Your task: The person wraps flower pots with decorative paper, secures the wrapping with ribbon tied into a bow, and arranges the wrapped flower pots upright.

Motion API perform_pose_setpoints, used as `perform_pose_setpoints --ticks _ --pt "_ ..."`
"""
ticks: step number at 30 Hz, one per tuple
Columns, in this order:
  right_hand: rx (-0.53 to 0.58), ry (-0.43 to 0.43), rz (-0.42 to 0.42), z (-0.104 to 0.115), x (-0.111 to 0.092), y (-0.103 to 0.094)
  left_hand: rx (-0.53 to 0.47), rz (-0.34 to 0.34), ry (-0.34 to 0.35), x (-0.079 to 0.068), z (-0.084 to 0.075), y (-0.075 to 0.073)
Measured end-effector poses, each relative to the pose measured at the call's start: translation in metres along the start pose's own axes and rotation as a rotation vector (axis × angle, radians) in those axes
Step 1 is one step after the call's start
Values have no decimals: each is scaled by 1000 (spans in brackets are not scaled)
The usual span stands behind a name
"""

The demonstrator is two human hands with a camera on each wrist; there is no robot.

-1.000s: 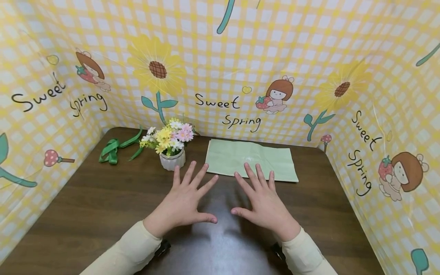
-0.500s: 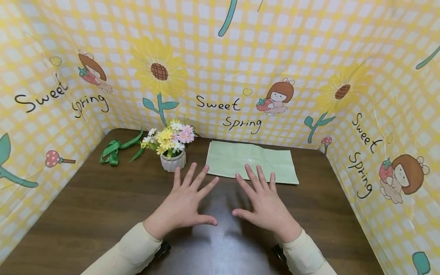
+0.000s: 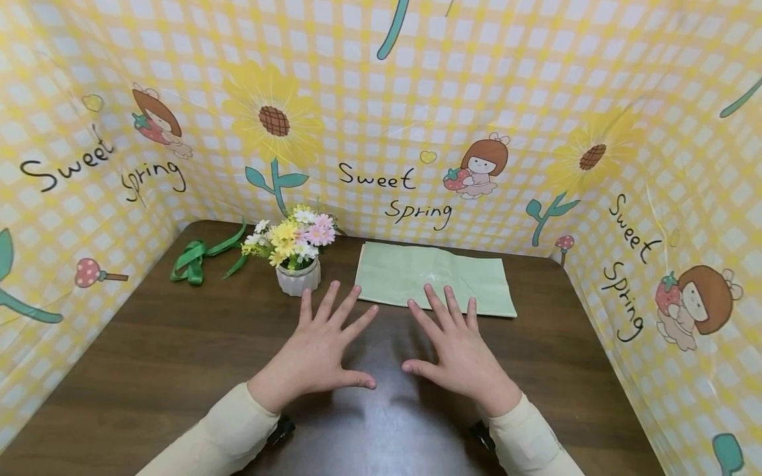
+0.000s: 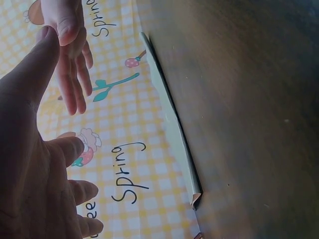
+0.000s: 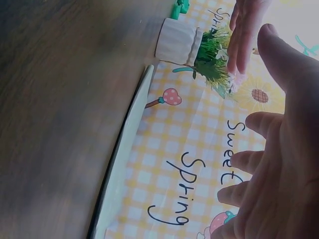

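Both hands hover above the brown table, palms down, fingers spread and holding nothing. The left hand [image 3: 318, 354] is nearest to a ribbed white pot [image 3: 299, 280] of yellow, white and pink flowers [image 3: 293, 237]. Just in front of a pale green folded sheet [image 3: 434, 274] is the right hand [image 3: 464, 357], its fingertips overlapping the sheet's near edge in the head view. Whether the sheet is paper or cloth, I cannot tell. The left wrist view catches the sheet [image 4: 172, 124] edge-on, lying flat with one corner turned up. The right wrist view has the pot [image 5: 177, 42] upright beyond the sheet.
A loosely looped green ribbon [image 3: 192, 262] lies at the back left of the table [image 3: 149, 357]. Yellow checked sheeting [image 3: 381, 119] with printed flowers and lettering walls in the back and both sides. A dark band shows under each sleeve.
The head view bobs slightly. Both hands keep their spread pose, and the flower pot, green sheet and ribbon stay where they were.
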State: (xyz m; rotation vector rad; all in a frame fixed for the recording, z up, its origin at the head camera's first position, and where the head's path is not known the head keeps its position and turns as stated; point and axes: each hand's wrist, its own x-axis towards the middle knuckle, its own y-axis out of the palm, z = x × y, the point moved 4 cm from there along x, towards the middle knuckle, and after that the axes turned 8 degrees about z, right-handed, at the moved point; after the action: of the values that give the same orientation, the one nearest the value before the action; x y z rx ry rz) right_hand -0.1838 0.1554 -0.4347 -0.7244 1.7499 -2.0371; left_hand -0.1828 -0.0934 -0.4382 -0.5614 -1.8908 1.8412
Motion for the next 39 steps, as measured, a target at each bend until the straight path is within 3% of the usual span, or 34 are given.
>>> perform_pose_setpoints --ticks 12,26,35,39 --pt "20 57 73 -11 0 3 -19 2 5 0 -4 -1" --pt "41 71 57 -22 -1 2 -13 10 7 -4 -8 -1" --pt "116 150 60 -58 2 4 -38 15 18 -3 -7 -4" --pt "178 186 72 -74 1 4 -93 37 46 -1 -8 -3"
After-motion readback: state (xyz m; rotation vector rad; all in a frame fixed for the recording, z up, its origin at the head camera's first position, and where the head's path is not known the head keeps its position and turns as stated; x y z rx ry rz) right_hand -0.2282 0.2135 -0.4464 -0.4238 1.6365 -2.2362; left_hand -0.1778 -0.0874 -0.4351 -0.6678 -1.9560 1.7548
